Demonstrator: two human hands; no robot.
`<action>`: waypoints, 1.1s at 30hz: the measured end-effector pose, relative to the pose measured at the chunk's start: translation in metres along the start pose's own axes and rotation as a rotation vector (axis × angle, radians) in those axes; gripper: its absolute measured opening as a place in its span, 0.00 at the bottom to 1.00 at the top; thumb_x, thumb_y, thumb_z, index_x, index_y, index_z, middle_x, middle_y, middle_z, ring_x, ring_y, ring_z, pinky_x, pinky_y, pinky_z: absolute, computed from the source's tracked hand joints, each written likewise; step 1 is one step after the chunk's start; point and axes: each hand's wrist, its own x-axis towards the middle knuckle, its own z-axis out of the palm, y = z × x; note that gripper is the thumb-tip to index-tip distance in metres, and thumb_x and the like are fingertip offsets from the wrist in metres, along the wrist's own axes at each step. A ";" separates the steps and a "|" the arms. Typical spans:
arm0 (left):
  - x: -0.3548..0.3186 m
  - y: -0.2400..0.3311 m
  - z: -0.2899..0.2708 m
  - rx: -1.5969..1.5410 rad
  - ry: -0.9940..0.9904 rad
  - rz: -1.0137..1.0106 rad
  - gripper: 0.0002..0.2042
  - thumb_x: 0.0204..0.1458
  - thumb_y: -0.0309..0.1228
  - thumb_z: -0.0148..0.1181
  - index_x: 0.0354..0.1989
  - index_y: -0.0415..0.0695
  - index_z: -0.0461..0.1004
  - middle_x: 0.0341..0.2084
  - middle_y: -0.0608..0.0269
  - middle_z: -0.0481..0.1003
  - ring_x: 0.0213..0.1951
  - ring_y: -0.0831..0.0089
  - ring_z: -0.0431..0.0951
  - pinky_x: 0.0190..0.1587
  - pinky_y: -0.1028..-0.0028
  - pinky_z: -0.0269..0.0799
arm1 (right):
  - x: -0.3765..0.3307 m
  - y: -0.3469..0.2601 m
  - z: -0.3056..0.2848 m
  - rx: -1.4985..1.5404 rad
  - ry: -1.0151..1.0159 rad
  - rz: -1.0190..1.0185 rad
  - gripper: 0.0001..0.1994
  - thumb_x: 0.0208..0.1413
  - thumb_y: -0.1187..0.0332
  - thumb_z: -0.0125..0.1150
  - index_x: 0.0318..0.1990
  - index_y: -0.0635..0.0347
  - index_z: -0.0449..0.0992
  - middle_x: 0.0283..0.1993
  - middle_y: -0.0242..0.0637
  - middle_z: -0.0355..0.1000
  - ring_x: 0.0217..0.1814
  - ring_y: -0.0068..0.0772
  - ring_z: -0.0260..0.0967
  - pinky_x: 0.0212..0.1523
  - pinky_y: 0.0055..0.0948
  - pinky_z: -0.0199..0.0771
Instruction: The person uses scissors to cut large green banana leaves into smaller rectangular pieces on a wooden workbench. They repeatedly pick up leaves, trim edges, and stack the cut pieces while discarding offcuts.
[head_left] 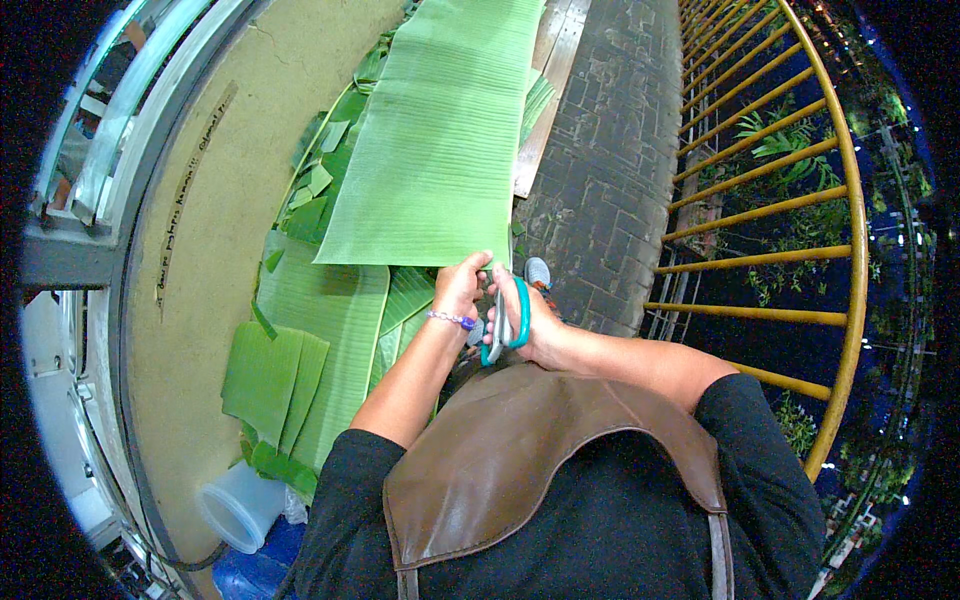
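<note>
Here the near edge of a long banana leaf strip (435,150) is pinched between the closed fingers of the left hand (460,288), seemingly so it is kept taut for cutting. Teal-handled scissors (505,325) are gripped in the right hand (530,320), fingers threaded through the loops. The strip's long axis runs away from the person, over other leaves (320,330) on the table (215,250).

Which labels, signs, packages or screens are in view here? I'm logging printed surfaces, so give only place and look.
Line of dark lettering: runs along the beige wall at left, left of the banana leaves; thin curved strip.
White plastic container: lower left beside the cut leaf pieces; round, plain, no label visible.
No screens or signs in view.
</note>
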 end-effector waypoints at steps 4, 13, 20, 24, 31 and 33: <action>-0.011 0.003 0.003 -0.066 -0.059 0.011 0.07 0.49 0.34 0.61 0.32 0.45 0.75 0.24 0.66 0.71 0.24 0.75 0.65 0.21 0.76 0.56 | 0.019 -0.001 -0.004 0.095 0.004 -0.007 0.28 0.53 0.37 0.53 0.44 0.55 0.63 0.24 0.35 0.64 0.22 0.33 0.65 0.25 0.36 0.75; -0.018 0.006 0.003 -0.093 -0.143 -0.067 0.08 0.51 0.35 0.59 0.36 0.45 0.76 0.32 0.63 0.74 0.35 0.70 0.70 0.36 0.65 0.63 | 0.035 -0.002 -0.008 0.041 0.050 -0.054 0.30 0.52 0.38 0.55 0.46 0.56 0.64 0.25 0.36 0.63 0.22 0.33 0.65 0.23 0.37 0.74; -0.018 0.005 -0.001 -0.075 -0.167 -0.109 0.09 0.53 0.37 0.56 0.34 0.43 0.74 0.28 0.61 0.75 0.26 0.70 0.71 0.25 0.68 0.65 | 0.026 -0.006 -0.004 -0.003 0.034 -0.049 0.30 0.53 0.38 0.54 0.46 0.57 0.65 0.25 0.36 0.62 0.22 0.32 0.64 0.21 0.35 0.74; -0.012 0.003 -0.007 -0.066 -0.222 -0.140 0.10 0.54 0.37 0.55 0.34 0.44 0.73 0.24 0.60 0.74 0.18 0.70 0.68 0.20 0.71 0.64 | 0.039 -0.017 -0.005 0.120 0.004 0.010 0.29 0.54 0.38 0.52 0.46 0.58 0.66 0.26 0.37 0.64 0.23 0.34 0.65 0.23 0.36 0.74; -0.012 0.003 -0.006 -0.145 -0.240 -0.035 0.06 0.53 0.30 0.56 0.36 0.43 0.72 0.26 0.63 0.74 0.24 0.70 0.73 0.21 0.71 0.65 | 0.046 -0.029 -0.006 0.082 -0.022 -0.058 0.26 0.56 0.41 0.51 0.46 0.57 0.68 0.34 0.40 0.68 0.25 0.33 0.65 0.21 0.33 0.73; -0.014 0.004 -0.005 -0.166 -0.242 -0.031 0.07 0.53 0.30 0.56 0.37 0.42 0.73 0.27 0.63 0.74 0.26 0.70 0.74 0.22 0.71 0.66 | 0.041 -0.028 -0.005 0.042 0.018 -0.082 0.26 0.56 0.42 0.52 0.47 0.57 0.68 0.35 0.38 0.67 0.24 0.30 0.64 0.19 0.30 0.72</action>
